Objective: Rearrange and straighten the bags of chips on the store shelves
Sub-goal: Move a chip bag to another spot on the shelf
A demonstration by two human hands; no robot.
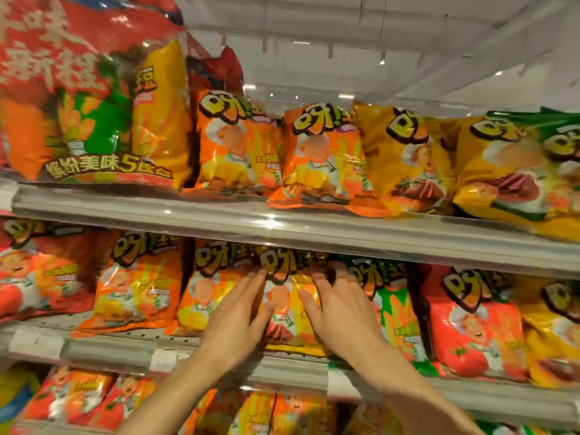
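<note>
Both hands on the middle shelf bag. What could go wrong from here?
1. The left hand and right hand lie flat on the yellow bag, open, not gripping. A push could slide it crooked or shove the green bag beside it.
2. On the top shelf, an orange bag leans out over the front edge. Bumping that shelf might drop it onto the arms.

Both bare forearms reached up and forward, the left hand (233,321) and the right hand (343,312) held side by side, palms away, fingers extended and slightly spread, thumbs angled toward each other.
</note>
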